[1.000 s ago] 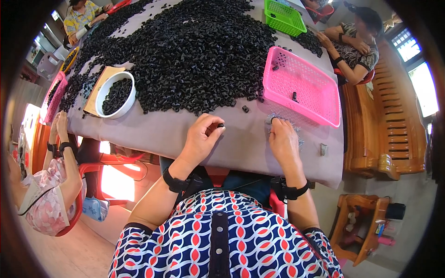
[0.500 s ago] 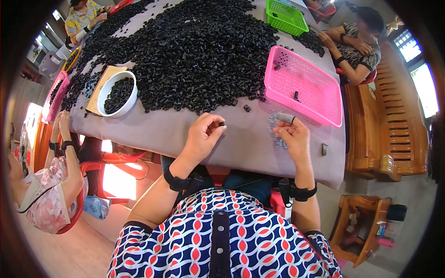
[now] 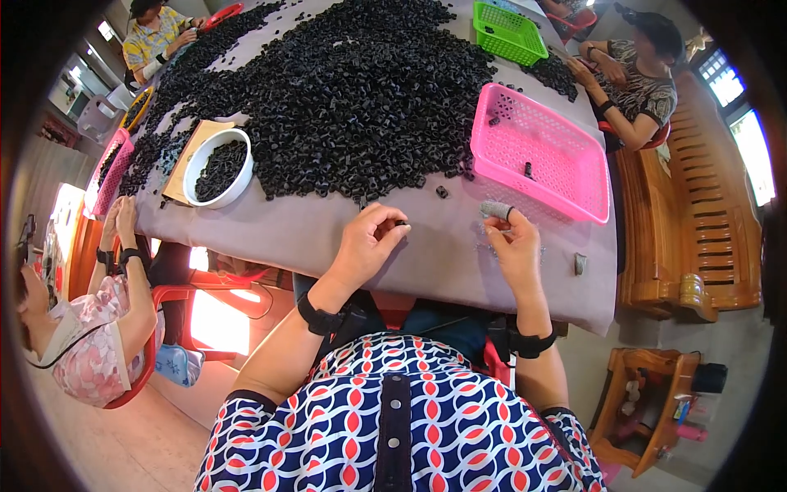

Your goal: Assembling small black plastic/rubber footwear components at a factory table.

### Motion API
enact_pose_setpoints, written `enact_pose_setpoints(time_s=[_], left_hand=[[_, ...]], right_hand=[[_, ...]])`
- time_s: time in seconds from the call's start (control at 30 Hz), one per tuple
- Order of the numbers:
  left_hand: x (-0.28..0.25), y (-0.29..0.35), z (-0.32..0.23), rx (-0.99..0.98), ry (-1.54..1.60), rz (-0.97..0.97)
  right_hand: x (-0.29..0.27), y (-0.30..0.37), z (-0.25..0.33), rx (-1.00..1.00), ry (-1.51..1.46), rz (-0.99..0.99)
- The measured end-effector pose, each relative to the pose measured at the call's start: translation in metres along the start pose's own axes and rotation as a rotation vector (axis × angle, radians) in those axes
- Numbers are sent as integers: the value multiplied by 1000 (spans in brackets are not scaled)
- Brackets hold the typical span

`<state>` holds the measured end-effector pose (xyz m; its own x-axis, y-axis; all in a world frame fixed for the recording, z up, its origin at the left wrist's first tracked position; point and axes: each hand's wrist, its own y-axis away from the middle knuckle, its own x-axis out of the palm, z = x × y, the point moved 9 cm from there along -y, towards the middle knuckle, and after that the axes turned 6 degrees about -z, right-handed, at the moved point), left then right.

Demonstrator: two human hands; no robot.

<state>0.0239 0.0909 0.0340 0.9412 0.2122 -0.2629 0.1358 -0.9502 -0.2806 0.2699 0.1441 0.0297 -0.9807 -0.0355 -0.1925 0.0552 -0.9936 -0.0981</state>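
My left hand (image 3: 365, 244) is closed above the near edge of the table, pinching a small black plastic piece (image 3: 401, 222) between thumb and index finger. To its right, my right hand (image 3: 518, 250) is also closed, thumb and fingertips together. A grey finger cover (image 3: 496, 210) sits on one of its fingers. Whatever those fingertips hold is too small to make out. Small bluish bits lie on the table by that hand, mostly hidden by it. Beyond both hands spreads a large heap of small black plastic pieces (image 3: 352, 107), and one loose black piece (image 3: 443, 192) lies between the hands and the heap.
A pink basket (image 3: 541, 193) with a few black pieces stands right, a green basket (image 3: 510, 45) behind it. At left are a white bowl (image 3: 193, 185) of black pieces and a cardboard piece (image 3: 182, 168). A small greyish object (image 3: 580, 263) lies near the right edge. Co-workers sit around the table.
My right hand has moved slightly left, toward my left hand, and covers more of the bluish bits. My left hand still pinches the black piece. The whole view has shifted a little.
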Motion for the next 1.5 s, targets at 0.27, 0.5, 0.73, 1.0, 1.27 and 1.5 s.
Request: enact_pose_setpoints(time_s=[0.27, 0.5, 0.73, 1.0, 1.27, 1.5], left_hand=[[0, 3, 12, -102, 91, -6], [6, 3, 19, -195, 255, 44], [30, 18, 12, -343, 400, 216], [38, 24, 6, -432, 463, 279], [40, 22, 14, -462, 478, 282], [39, 24, 24, -486, 485, 294]], right_hand=[[23, 28, 37, -314, 642, 127], [36, 31, 57, -469, 768, 67], [60, 15, 40, 6, -83, 133], [76, 27, 41, -17, -51, 130], [84, 44, 89, -648, 568, 100], [112, 58, 108, -853, 694, 206]])
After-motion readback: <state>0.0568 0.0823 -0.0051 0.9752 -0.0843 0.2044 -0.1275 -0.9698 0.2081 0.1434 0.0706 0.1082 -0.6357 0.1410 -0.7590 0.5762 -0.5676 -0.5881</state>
